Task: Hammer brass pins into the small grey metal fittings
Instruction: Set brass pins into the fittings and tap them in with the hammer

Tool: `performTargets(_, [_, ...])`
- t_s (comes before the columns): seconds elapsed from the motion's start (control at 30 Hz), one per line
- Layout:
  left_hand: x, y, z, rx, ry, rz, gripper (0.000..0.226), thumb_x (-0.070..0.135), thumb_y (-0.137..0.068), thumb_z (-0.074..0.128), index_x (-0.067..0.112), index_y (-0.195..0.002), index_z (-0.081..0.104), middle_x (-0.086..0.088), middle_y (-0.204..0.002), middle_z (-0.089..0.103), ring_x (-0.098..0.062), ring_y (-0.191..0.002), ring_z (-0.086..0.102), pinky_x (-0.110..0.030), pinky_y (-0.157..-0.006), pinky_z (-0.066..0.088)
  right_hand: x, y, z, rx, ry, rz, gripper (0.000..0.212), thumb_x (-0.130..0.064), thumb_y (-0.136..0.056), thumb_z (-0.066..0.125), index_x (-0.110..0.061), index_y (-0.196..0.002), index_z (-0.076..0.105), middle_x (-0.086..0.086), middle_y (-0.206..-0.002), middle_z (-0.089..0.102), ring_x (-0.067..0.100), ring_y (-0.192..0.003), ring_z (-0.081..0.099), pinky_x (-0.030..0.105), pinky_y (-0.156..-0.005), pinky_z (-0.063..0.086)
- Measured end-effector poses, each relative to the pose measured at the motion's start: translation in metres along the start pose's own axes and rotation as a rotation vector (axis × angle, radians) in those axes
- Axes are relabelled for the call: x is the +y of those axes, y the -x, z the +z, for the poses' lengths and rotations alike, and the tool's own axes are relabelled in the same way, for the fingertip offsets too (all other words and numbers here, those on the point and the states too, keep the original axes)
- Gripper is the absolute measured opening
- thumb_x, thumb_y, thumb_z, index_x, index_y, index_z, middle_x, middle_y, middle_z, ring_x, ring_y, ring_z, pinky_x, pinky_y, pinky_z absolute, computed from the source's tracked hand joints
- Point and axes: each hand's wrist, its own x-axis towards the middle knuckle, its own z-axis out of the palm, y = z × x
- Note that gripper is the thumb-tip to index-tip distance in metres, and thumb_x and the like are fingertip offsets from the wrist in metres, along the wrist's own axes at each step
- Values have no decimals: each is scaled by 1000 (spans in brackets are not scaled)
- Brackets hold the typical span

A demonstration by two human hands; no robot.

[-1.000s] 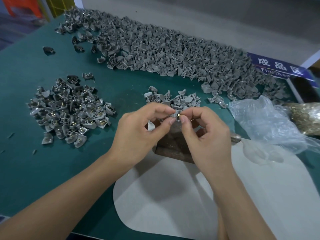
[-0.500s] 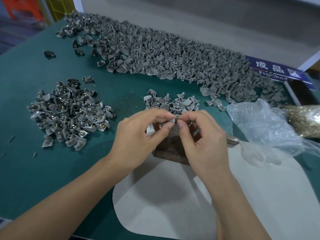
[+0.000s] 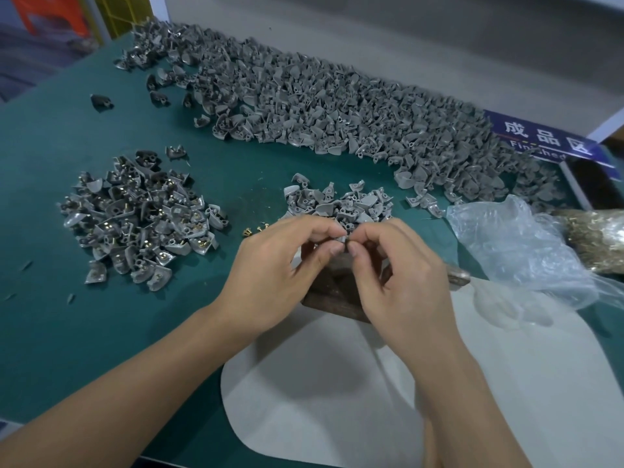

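My left hand (image 3: 280, 265) pinches a small grey fitting (image 3: 341, 238) between thumb and fingers. My right hand (image 3: 398, 275) meets it fingertip to fingertip and pinches something tiny at the fitting; it is too small to make out. Both hands hover over a dark rusty metal block (image 3: 334, 292). Behind them lies a small heap of grey fittings (image 3: 337, 204). A few loose brass pins (image 3: 255, 229) lie left of that heap. A pile of fittings with brass pins (image 3: 141, 214) sits at the left. A long bank of grey fittings (image 3: 320, 106) runs along the back.
The green mat (image 3: 67, 332) covers the table. A white sheet (image 3: 337, 400) lies under my forearms. A crumpled clear plastic bag (image 3: 516, 244) is at the right, with a bag of brass pins (image 3: 597, 238) beyond it. A blue sign (image 3: 540, 140) stands at back right.
Both hands stay joined over the block, with only small finger shifts at the fitting. The view has tilted slightly, so the piles sit a little lower in the frame.
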Motion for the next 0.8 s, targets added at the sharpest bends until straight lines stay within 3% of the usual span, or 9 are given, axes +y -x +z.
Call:
performTargets(0.17, [2,1,-2,-11,26,-12,14,35,-97,64,34,-110,65,18,-104,71,-1,-94,69,-28,-83,56,1,0,0,-25,-86,47,9,-6,-96,70,-15,-95,68,-9,-89,61,10,-81,57,29,-70,47])
performTargets(0.3, [3,1,-3,-11,31,-11,10,26,-96,69,28,-106,70,15,-94,72,-6,-91,69,-30,-80,55,0,-1,-1,-27,-94,56,8,-8,-96,69,-15,-93,68,-9,-87,60,12,-78,57,34,-69,47])
performTargets(0.47, [4,2,-2,4,13,-22,9,22,-95,71,23,-104,72,15,-92,71,-5,-87,66,-19,-77,49,-4,2,1,-5,-34,59,6,-10,-94,70,-15,-94,69,-10,-88,62,12,-80,59,39,-68,50])
performTargets(0.53, [5,3,-2,10,15,-30,8,22,-95,71,23,-103,72,15,-91,71,-6,-86,66,-17,-76,46,-6,2,4,11,-27,68,6,-10,-94,69,-15,-94,69,-10,-88,62,11,-81,60,34,-69,50])
performTargets(0.67, [5,4,-3,-11,3,-31,7,23,-95,71,23,-102,73,16,-89,69,-3,-85,63,-13,-77,44,-5,1,3,-23,-99,95,13,-3,-93,71,-16,-91,69,-11,-86,63,6,-82,60,12,-72,42])
performTargets(0.8, [6,4,-3,-55,-1,-43,9,22,-94,71,21,-103,74,14,-90,69,-1,-86,62,-11,-78,42,2,-1,-2,-84,-117,94,14,-3,-94,71,-16,-91,69,-11,-86,64,11,-83,62,13,-71,42])
